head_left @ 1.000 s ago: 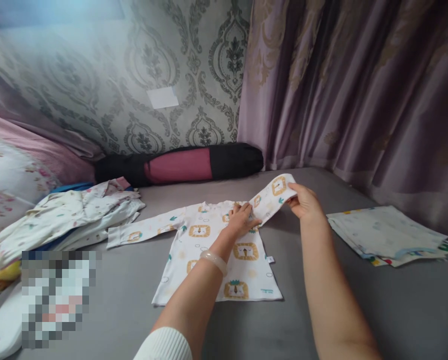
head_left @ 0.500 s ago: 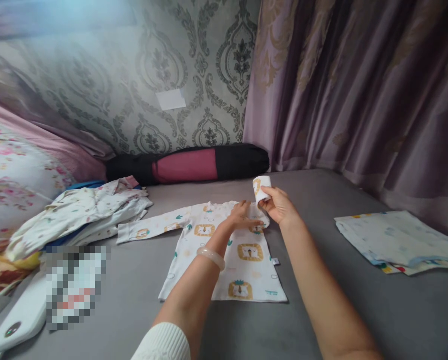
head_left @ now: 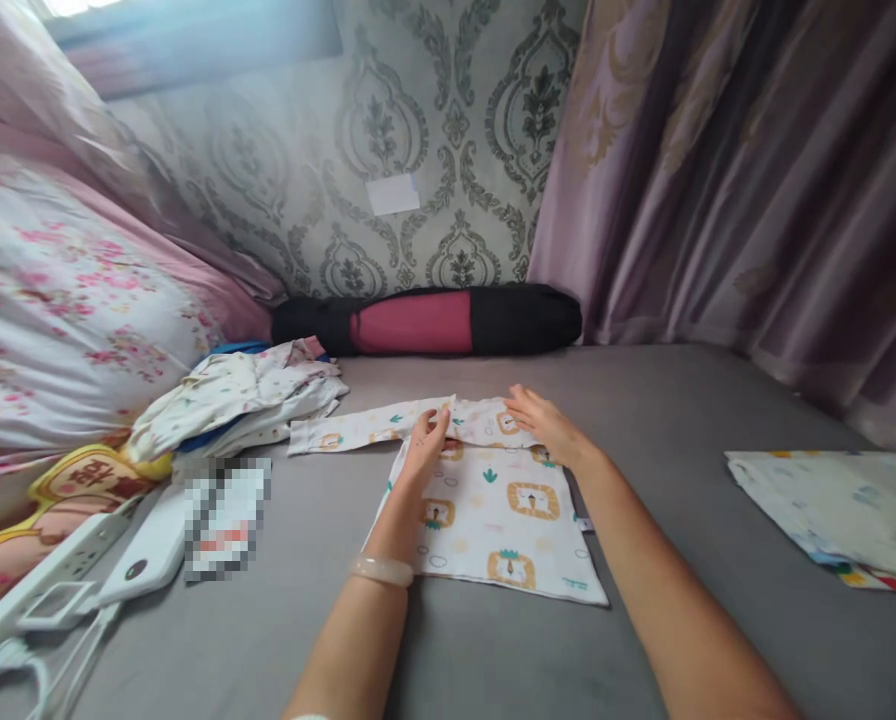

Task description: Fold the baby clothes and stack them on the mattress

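A small white long-sleeved shirt with lion faces and green leaves lies flat on the grey bed sheet. Its right-hand sleeve is folded across the chest; the other sleeve stretches out to the left. My left hand, fingers apart, rests at the cuff end of the folded sleeve near the neckline. A pale bangle circles that wrist. At the right shoulder fold, my right hand lies with its fingers stretched over the cloth. The neckline is mostly covered by the folded sleeve.
Rumpled clothes are heaped at the left, near a power strip and a white device with cables. Folded garments lie at the right. A black and dark-red roll stands against the patterned wall.
My right hand has laid the raised sleeve across the shirt's chest and released its cuff. My left hand has shifted from the right shoulder to the cuff end. The view has turned left.
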`<action>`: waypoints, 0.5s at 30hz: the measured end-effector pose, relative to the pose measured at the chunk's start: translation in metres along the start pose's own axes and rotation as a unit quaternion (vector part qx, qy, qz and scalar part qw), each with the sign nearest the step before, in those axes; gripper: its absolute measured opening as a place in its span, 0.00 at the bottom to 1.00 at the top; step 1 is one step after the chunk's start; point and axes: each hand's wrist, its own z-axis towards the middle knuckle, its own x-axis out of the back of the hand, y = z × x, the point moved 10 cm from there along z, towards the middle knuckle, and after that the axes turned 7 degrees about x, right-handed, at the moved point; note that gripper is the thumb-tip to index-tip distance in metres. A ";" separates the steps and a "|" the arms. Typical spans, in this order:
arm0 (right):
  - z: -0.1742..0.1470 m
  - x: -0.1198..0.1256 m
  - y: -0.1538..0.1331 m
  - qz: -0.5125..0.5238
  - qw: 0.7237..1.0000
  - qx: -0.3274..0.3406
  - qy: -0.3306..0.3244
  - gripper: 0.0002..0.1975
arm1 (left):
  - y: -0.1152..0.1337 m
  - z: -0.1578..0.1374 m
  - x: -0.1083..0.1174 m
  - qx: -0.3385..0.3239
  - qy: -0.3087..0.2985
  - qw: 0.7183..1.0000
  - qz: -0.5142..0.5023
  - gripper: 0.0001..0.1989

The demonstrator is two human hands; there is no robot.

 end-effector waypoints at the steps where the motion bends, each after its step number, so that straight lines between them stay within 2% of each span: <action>1: 0.002 0.011 0.000 0.003 1.000 0.000 0.017 0.27 | -0.001 0.000 -0.001 0.000 -0.002 1.000 0.011 0.28; 4: 0.005 0.052 0.000 0.029 0.996 -0.011 0.085 0.27 | 0.004 0.001 -0.003 -0.032 -0.005 0.998 0.044 0.34; 8: 0.000 0.093 0.005 0.029 0.988 -0.021 0.149 0.29 | 0.017 0.000 -0.005 -0.107 -0.003 0.990 0.090 0.23; 11: -0.002 0.106 0.015 0.029 0.985 -0.033 0.168 0.28 | 0.020 0.000 0.002 -0.126 0.026 0.988 0.085 0.19; 15: 0.004 0.105 0.027 -0.009 0.984 -0.038 0.176 0.27 | 0.019 0.000 0.015 -0.115 0.068 0.990 0.045 0.19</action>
